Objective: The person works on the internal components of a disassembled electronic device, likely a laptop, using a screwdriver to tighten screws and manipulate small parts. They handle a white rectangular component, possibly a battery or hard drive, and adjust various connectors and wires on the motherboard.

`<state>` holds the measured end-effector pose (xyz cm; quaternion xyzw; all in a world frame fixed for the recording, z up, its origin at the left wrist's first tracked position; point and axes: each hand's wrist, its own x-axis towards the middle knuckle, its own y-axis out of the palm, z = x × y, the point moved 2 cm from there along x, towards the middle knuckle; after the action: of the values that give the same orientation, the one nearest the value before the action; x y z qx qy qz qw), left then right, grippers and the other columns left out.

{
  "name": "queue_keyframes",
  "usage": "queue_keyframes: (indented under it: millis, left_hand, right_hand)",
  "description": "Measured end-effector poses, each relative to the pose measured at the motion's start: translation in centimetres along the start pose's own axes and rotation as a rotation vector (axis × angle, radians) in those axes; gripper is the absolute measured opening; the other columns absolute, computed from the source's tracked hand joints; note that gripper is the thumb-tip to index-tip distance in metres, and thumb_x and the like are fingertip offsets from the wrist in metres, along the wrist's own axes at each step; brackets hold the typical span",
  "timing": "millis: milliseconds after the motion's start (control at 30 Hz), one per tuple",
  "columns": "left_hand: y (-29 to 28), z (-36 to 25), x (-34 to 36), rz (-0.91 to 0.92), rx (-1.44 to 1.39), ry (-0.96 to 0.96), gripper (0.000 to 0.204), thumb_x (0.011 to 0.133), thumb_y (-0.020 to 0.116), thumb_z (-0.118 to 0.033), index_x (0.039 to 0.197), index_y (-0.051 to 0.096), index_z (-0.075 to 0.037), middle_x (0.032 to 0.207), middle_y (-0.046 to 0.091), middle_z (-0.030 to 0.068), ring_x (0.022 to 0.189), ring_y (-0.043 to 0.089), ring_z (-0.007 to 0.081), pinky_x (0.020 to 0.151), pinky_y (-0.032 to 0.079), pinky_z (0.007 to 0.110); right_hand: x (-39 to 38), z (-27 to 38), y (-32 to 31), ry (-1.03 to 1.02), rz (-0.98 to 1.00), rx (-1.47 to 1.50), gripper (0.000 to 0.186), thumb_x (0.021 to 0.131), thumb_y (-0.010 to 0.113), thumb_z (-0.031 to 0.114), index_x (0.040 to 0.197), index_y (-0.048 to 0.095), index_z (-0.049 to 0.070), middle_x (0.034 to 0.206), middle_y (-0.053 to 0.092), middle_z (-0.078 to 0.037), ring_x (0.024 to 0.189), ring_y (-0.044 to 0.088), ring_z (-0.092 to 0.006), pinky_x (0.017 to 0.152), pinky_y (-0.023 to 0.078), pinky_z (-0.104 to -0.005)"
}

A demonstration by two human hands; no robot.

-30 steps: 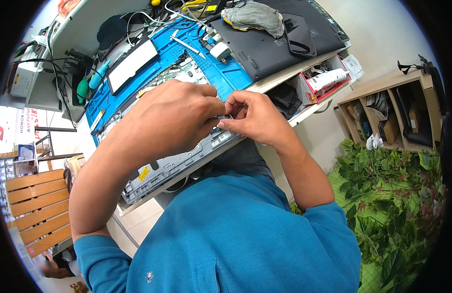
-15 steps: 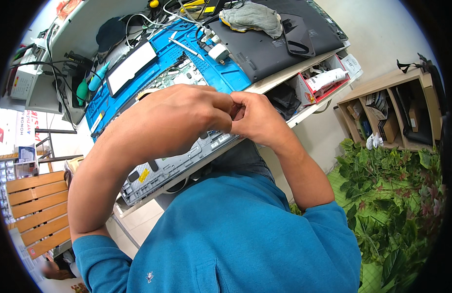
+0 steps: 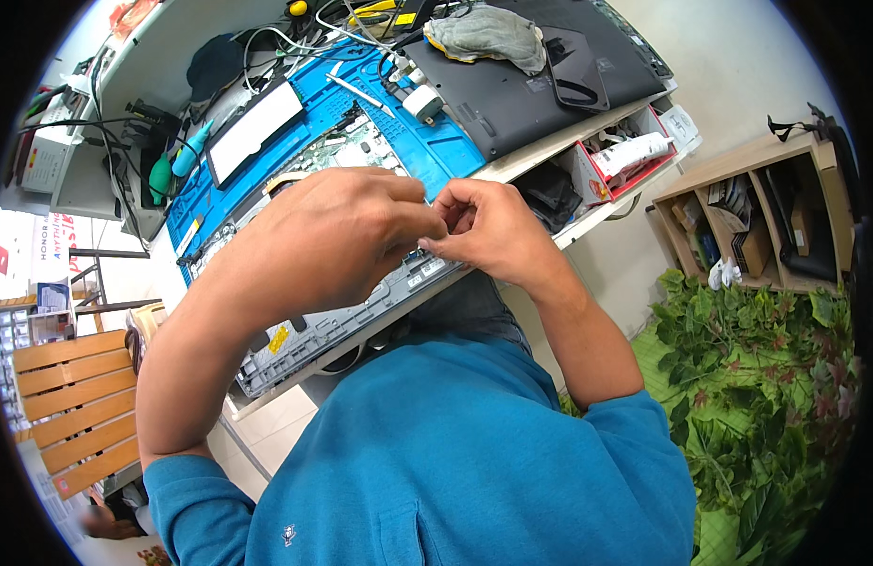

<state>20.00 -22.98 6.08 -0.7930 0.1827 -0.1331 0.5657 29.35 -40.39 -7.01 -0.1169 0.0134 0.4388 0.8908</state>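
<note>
Over the right end of an opened laptop chassis (image 3: 347, 321), grey with a yellow sticker, my two hands meet. My left hand (image 3: 361, 226) is bent in from the left, its fingers curled down and closed; the back of the hand hides the fingertips. Facing it, my right hand (image 3: 493, 226) has thumb and fingers bent together, close against the left fingers. Whatever they pinch is too small or hidden to make out. Beyond the hands shows a green circuit board (image 3: 361, 146) in the chassis.
Under the chassis lies a blue work mat (image 3: 446, 146) with a white-faced panel (image 3: 257, 132) and white tweezers-like tool (image 3: 359, 92). A black laptop (image 3: 512, 104) holds a grey glove (image 3: 488, 38) and a phone (image 3: 576, 71). An open drawer (image 3: 597, 179) juts out at right.
Both hands have shifted slightly, the left a little down and left. The right thumb and forefinger show more clearly beside the left fingers. The chassis has stayed in place.
</note>
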Motion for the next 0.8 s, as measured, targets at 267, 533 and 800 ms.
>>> queue_keyframes:
  millis: [267,533,800]
  left_hand:
    - [0.1,0.1,-0.2,0.003,-0.026,-0.068,0.021,0.094,0.083,-0.013,0.115,0.081,-0.009,0.093,0.077,0.0116,0.088,0.076,0.0355,0.080,0.059,0.047]
    - [0.2,-0.1,0.1,0.003,-0.019,-0.023,0.021,0.093,0.082,-0.010,0.114,0.081,-0.009,0.091,0.075,0.0098,0.085,0.074,0.0340,0.076,0.058,0.047]
    - [0.2,-0.5,0.4,0.039,0.046,-0.122,0.022,0.091,0.085,-0.012,0.112,0.082,-0.010,0.092,0.074,0.0083,0.087,0.075,0.0325,0.075,0.058,0.047]
  right_hand:
    - [0.0,0.0,0.0,-0.010,-0.022,0.016,0.026,0.083,0.094,0.013,0.097,0.077,-0.002,0.085,0.077,-0.008,0.078,0.070,-0.0126,0.073,0.058,-0.0314]
    - [0.1,0.5,-0.1,0.016,-0.015,-0.005,0.026,0.082,0.094,0.011,0.096,0.077,-0.002,0.085,0.077,-0.009,0.078,0.071,-0.0130,0.073,0.058,-0.0320]
    - [0.1,0.5,-0.1,0.003,-0.033,-0.042,0.027,0.081,0.095,0.013,0.094,0.077,-0.001,0.084,0.077,-0.009,0.078,0.072,-0.0141,0.073,0.059,-0.0327]
